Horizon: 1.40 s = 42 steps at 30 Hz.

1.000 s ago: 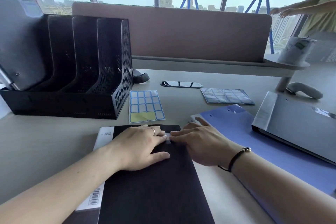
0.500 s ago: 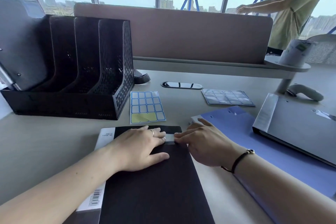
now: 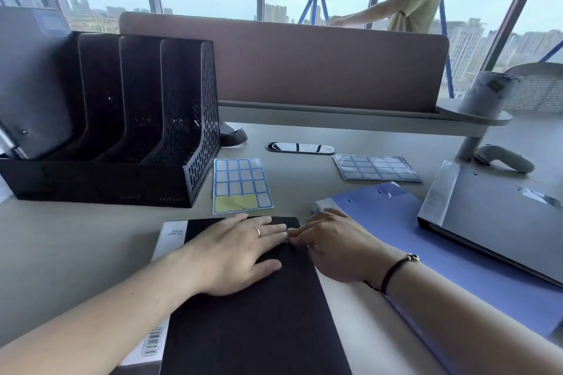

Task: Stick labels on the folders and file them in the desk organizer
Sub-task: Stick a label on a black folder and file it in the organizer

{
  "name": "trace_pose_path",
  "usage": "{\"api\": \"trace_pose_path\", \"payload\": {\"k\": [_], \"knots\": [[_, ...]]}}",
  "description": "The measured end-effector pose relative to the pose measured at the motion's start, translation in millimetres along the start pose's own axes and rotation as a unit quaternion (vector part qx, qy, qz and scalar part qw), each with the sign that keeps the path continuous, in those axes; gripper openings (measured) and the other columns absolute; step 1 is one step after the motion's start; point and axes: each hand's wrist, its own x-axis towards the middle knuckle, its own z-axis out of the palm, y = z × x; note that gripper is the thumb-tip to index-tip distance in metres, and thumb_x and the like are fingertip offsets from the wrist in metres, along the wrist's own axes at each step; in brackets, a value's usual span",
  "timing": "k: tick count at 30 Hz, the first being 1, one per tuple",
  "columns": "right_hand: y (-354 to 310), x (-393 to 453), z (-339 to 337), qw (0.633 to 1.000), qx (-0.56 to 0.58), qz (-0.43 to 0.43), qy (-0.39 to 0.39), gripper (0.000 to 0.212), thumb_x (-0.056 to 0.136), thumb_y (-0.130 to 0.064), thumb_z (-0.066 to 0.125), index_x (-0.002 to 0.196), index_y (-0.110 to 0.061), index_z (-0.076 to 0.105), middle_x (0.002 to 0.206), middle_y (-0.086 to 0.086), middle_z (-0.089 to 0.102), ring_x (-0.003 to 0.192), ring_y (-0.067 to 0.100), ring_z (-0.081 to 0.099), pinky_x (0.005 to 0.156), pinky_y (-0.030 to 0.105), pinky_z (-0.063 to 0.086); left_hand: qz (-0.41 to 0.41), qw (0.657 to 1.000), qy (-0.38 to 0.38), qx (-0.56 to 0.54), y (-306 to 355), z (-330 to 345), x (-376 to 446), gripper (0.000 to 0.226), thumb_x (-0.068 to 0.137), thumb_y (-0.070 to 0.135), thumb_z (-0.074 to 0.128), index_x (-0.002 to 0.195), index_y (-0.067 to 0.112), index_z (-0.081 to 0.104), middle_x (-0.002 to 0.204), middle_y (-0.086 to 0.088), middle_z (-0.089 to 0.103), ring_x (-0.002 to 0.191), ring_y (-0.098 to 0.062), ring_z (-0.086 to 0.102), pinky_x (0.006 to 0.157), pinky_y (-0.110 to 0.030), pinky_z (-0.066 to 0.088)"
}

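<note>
A black folder [image 3: 249,323] with a white spine lies flat on the desk in front of me. My left hand [image 3: 234,256] rests flat on its upper part, fingers straight. My right hand [image 3: 332,246] presses its fingertips down next to the left fingertips near the folder's right edge; the label under them is hidden. A label sheet [image 3: 240,184] with blue-framed stickers and a bare yellow patch lies just beyond the folder. The black mesh desk organizer [image 3: 195,146] stands at the left with a grey folder [image 3: 33,85] in its leftmost slot.
A purple folder [image 3: 457,253] lies at the right under my right forearm, with a grey binder [image 3: 493,216] on top of it. A second label sheet [image 3: 376,167] lies farther back. A desk partition [image 3: 304,64] closes the rear. A person stands behind it at the window.
My fingertips have drawn together over the small white label, which showed between them before and is now covered. The person behind the partition has come further into view.
</note>
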Motion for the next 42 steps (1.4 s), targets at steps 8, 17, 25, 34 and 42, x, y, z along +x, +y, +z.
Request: {"api": "trace_pose_path", "payload": {"k": [8, 17, 25, 34, 42], "knots": [[-1.7, 3.7, -9.4, 0.999, -0.04, 0.002, -0.033, 0.068, 0.079, -0.037, 0.014, 0.12, -0.037, 0.069, 0.129, -0.025, 0.062, 0.119, 0.015, 0.053, 0.105, 0.039, 0.034, 0.002, 0.999, -0.031, -0.015, -5.2, 0.3, 5.5, 0.065, 0.1, 0.067, 0.021, 0.158, 0.037, 0.019, 0.164, 0.023, 0.012, 0.153, -0.001, 0.002, 0.126, -0.037, 0.002], [0.0, -0.4, -7.3, 0.999, -0.026, 0.023, -0.04, 0.062, 0.079, -0.026, 0.03, 0.13, -0.042, 0.062, 0.14, -0.029, 0.051, 0.126, 0.009, 0.049, 0.107, 0.034, 0.032, -0.006, 1.0, 0.0, -0.029, -3.4, -0.2, 3.7, 0.059, 0.101, 0.062, 0.029, 0.155, 0.036, 0.03, 0.161, 0.022, 0.023, 0.152, 0.0, 0.01, 0.126, -0.034, 0.006], [-0.7, -1.3, -8.1, 0.999, -0.016, 0.024, -0.034, 0.056, 0.083, -0.026, 0.033, 0.129, -0.041, 0.063, 0.14, -0.029, 0.051, 0.128, 0.006, 0.046, 0.108, 0.033, 0.03, -0.005, 0.999, -0.017, -0.039, -8.6, 1.6, 0.2, 0.06, 0.101, 0.064, 0.026, 0.156, 0.041, 0.022, 0.162, 0.027, 0.015, 0.151, 0.004, 0.0, 0.126, -0.033, 0.002], [2.4, 0.0, -3.2, 0.999, -0.027, 0.027, -0.038, 0.056, 0.085, -0.025, 0.035, 0.133, -0.043, 0.058, 0.141, -0.033, 0.048, 0.129, 0.004, 0.045, 0.109, 0.031, 0.029, -0.016, 0.998, -0.054, -0.029, -7.5, -0.1, -2.5, 0.062, 0.101, 0.066, 0.022, 0.157, 0.042, 0.015, 0.162, 0.03, 0.006, 0.151, 0.002, -0.008, 0.126, -0.041, -0.004], [0.6, 0.5, -5.6, 0.998, -0.031, 0.031, -0.042, 0.054, 0.086, -0.027, 0.034, 0.132, -0.041, 0.059, 0.142, -0.03, 0.048, 0.131, 0.004, 0.042, 0.111, 0.034, 0.028, -0.025, 1.0, -0.013, -0.011, -3.5, -0.6, -7.1, 0.06, 0.101, 0.064, 0.022, 0.156, 0.04, 0.022, 0.161, 0.027, 0.015, 0.153, -0.003, 0.004, 0.126, -0.036, 0.001]]}}
